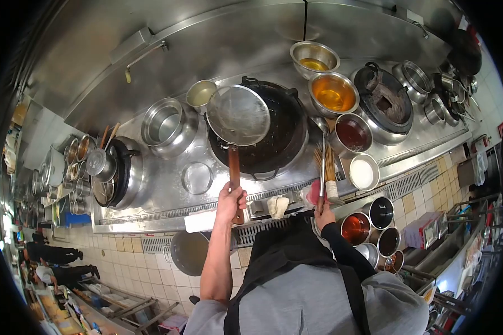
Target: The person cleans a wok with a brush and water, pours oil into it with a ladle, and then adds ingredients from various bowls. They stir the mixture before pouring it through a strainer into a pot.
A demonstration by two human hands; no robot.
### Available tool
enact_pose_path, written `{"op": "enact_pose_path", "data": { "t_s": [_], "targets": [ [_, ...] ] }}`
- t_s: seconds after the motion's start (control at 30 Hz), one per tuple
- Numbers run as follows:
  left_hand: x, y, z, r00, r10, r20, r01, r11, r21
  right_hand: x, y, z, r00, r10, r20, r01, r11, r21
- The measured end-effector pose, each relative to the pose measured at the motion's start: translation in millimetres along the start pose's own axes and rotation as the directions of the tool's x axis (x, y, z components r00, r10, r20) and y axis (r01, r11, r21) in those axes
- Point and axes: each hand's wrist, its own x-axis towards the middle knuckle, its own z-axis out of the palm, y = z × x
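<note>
My left hand [230,202] is wrapped round the wooden handle of a round mesh strainer [238,115]. The strainer's disc hangs over the left part of a large dark wok [289,125] on the range. My right hand [323,216] closes on the lower end of a long-handled metal ladle [322,162], whose bowl points away from me, between the wok and a pot of dark red liquid [354,134]. A bamboo brush [331,181] lies beside the ladle. Near the front edge, between my hands, sits a crumpled white cloth [278,206].
Bowls of amber liquid [334,94] and yellow oil [314,63] stand behind, right of the wok. A white-filled container [364,172] is near my right hand. A steel pot [163,121] and another burner [384,100] flank the wok. Two people [67,273] are far left.
</note>
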Motion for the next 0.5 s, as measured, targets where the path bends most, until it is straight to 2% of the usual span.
{"op": "enact_pose_path", "data": {
  "t_s": [0.13, 0.2, 0.3, 0.4, 0.5],
  "targets": [
    [-4.0, 3.7, -19.4, 0.979, 0.17, -0.109, -0.123, 0.931, 0.342, -2.4, -8.2, -2.3, 1.0, 0.003, -0.026, -0.004, 1.0, -0.006],
    [-19.4, 10.5, -21.8, 0.966, 0.212, -0.145, -0.111, 0.854, 0.509, -1.1, -8.3, -2.4, 1.0, 0.013, 0.0, -0.013, 1.0, -0.02],
    [-42.3, 12.0, -17.5, 0.96, 0.232, -0.159, -0.071, 0.747, 0.661, 2.1, -6.3, -1.7, 0.999, 0.025, 0.042, -0.023, 0.999, -0.047],
    [-59.4, 4.1, -15.2, 0.976, 0.093, -0.195, 0.019, 0.862, 0.507, 3.2, -4.6, -0.8, 0.998, 0.014, 0.057, -0.01, 0.998, -0.066],
    [-66.6, 6.3, -8.5, 0.991, -0.045, -0.123, 0.087, 0.929, 0.36, 2.2, -3.2, -0.8, 0.997, 0.019, 0.07, -0.014, 0.997, -0.074]
  ]
}}
